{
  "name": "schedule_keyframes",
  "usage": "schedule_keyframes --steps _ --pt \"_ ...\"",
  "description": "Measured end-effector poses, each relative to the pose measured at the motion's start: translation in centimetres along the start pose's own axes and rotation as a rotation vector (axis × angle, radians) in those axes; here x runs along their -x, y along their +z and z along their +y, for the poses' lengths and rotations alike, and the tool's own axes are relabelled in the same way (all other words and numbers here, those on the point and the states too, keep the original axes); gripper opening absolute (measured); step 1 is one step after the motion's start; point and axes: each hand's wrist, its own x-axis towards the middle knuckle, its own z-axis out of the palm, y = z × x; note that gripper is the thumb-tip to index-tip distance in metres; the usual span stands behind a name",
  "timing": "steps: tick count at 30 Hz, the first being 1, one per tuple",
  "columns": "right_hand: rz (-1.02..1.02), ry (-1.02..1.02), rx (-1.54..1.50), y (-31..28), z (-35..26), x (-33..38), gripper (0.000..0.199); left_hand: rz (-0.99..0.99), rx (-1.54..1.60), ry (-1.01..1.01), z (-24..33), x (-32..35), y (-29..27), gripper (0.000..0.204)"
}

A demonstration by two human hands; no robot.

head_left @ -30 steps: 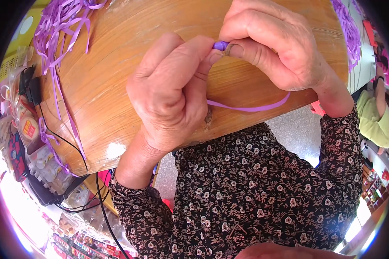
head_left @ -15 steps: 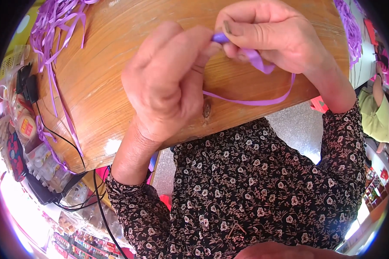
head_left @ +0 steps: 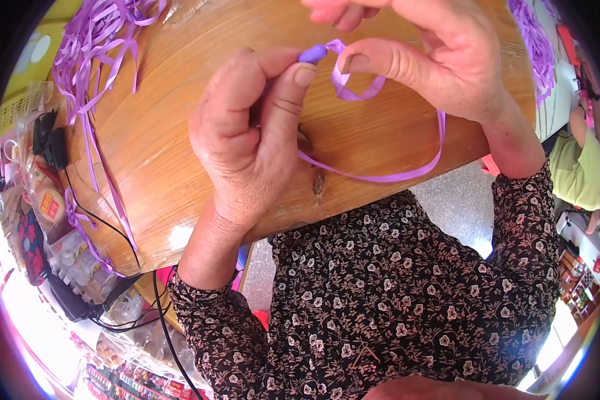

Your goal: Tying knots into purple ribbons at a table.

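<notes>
My left hand (head_left: 247,133) pinches a small purple capsule-shaped plastic piece (head_left: 313,54) between thumb and forefinger, above the wooden table. From the piece's right end a purple ribbon (head_left: 360,94) curls in a small loop. More of the ribbon hangs in a wide curve below both hands, one end running behind my left hand. Just to the right, my right hand (head_left: 440,60) is open, its thumb apart from the fingers. The thumb tip lies right beside the ribbon; whether it touches cannot be made out.
A bundle of purple ribbons (head_left: 103,47) lies on the table (head_left: 160,153) at far left, strands trailing down. Another ribbon bundle (head_left: 535,50) hangs at the right edge. Black cables (head_left: 100,215) and bagged goods (head_left: 80,260) crowd the left side. Another person's light-green clothing (head_left: 578,173) shows at right.
My right hand has let go of the purple piece and spread its fingers, moving slightly up. My left hand has shifted left with the piece, and the small ribbon loop now shows.
</notes>
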Motion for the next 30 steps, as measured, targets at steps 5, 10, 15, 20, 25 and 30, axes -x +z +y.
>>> schedule_keyframes --steps 5,10,15,20,25,30 --pt "0.117 -0.421 0.023 1.6 2.8 -0.3 0.03 -0.061 0.08 -0.073 0.0 0.1 -0.3 0.008" --pt "0.169 -0.824 0.318 1.9 6.8 -0.9 0.024 -0.125 0.308 -0.279 1.6 -0.2 -0.2 0.012" --pt "0.045 -0.135 -0.068 2.8 3.3 0.3 0.018 -0.175 0.425 -0.49 1.9 -0.2 -1.0 0.015" --pt "0.019 -0.166 -0.094 2.4 2.9 0.0 0.023 -0.116 0.483 -0.499 2.5 -0.5 -0.8 0.014" --pt "0.089 -0.259 0.024 2.4 2.6 0.2 0.015 -0.146 0.394 -0.347 1.4 0.1 -0.8 0.011" --pt "0.132 -0.24 0.039 2.3 3.0 1.2 0.012 -0.187 0.165 -0.216 0.8 -0.2 -0.4 0.013"
